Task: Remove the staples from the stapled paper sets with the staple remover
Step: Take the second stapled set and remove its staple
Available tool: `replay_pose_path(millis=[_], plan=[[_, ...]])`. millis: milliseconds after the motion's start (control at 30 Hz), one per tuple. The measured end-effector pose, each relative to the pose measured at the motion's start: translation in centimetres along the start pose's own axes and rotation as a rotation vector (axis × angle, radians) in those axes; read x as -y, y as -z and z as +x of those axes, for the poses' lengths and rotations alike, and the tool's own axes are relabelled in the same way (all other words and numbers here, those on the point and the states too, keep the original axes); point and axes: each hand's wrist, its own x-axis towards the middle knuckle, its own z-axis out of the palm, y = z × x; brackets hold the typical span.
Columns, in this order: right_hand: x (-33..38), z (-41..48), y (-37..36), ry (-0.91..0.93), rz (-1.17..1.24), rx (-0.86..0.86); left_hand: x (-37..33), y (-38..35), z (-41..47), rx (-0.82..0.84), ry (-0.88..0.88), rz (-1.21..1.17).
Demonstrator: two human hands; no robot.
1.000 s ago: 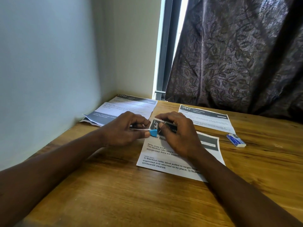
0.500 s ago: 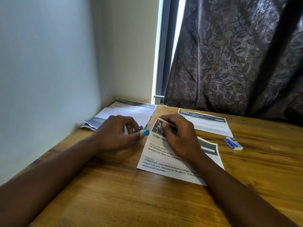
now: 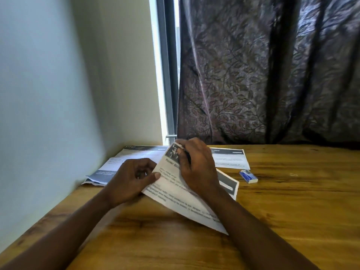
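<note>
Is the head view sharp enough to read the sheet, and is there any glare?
Head view: motion blur smears the sheet's small text; only the heading half reads. Head view: the window strip is blown out white, but no glare falls on the sheet.

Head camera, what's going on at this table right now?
A person is working on stapled papers. The right hand pinches the top corner of the front paper set, holding it tilted up off the wooden table. The left hand curls round something small, likely the staple remover, mostly hidden. Two other sets lie behind.
</note>
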Motion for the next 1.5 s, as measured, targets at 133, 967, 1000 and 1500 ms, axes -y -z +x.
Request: replay_pose_path(millis=[133,967,1000,1500], plan=[[-1.6,1.3,3.3,-0.023,-0.276,-0.239,-1.2,-1.3,1.7,-0.237,0.033,-0.147],[-13.6,0.6,8.0,-0.819,-0.292,-0.026,1.3,-10.7,12.8,-0.107,0.160,0.216],[-13.5,0.5,7.9,-0.822,-0.310,-0.007,1.5,-10.9,12.8,-0.080,0.173,0.274],[-12.1,0.5,7.3,-0.745,-0.759,0.450,1.9,-11.4,13.0,-0.026,0.162,0.427]])
